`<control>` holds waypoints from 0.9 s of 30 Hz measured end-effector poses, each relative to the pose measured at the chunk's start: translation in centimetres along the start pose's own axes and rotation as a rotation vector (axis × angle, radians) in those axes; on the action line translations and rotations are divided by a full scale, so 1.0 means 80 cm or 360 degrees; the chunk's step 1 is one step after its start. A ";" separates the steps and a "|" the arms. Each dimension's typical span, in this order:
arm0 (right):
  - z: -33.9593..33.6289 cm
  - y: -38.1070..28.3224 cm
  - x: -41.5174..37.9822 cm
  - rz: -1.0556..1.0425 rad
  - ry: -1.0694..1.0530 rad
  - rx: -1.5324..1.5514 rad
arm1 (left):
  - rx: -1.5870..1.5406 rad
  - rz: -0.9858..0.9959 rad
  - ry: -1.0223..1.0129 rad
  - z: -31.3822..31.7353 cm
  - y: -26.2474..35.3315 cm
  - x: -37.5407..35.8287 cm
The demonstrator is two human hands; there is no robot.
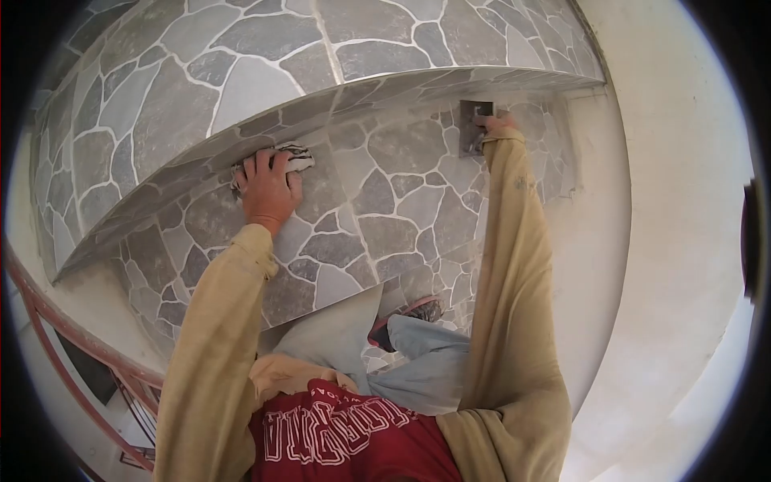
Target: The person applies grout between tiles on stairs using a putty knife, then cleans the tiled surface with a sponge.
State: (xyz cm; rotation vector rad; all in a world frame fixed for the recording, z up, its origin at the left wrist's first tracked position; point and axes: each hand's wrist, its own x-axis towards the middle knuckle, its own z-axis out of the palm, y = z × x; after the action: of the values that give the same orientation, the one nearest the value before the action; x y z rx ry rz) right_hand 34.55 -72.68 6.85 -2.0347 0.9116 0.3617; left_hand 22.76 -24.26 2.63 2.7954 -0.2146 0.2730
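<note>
My left hand presses a crumpled black-and-white cloth onto the stone-patterned tile step, close to the foot of the riser. Its fingers curl over the cloth. Farther right, my right hand grips a dark rectangular trowel by its handle. The trowel is near the right end of the same step, just below the riser. Pale lines run between the grey stone shapes of the tiles.
A higher tiled step curves across the top. At the right stands a cream wall. A reddish railing runs along the lower left. My shoe is on the tiles below the step edge.
</note>
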 end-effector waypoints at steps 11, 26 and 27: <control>0.005 0.004 -0.018 -0.0419 0.0206 -0.0615 | 0.0025 0.0005 0.0000 0.004 0.003 -0.007; 0.022 -0.009 -0.025 -0.0513 0.0104 -0.0429 | 0.0046 -0.0004 -0.0002 0.001 -0.003 -0.003; 0.028 -0.007 -0.029 -0.0489 -0.0039 -0.0526 | 0.0039 -0.0001 0.0012 0.002 -0.003 -0.002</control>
State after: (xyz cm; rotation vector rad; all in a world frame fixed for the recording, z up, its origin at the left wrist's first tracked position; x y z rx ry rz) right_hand 33.54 -69.58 7.10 -2.4245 0.5352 0.3851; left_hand 22.66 -24.03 2.40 2.8180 -0.2100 0.2876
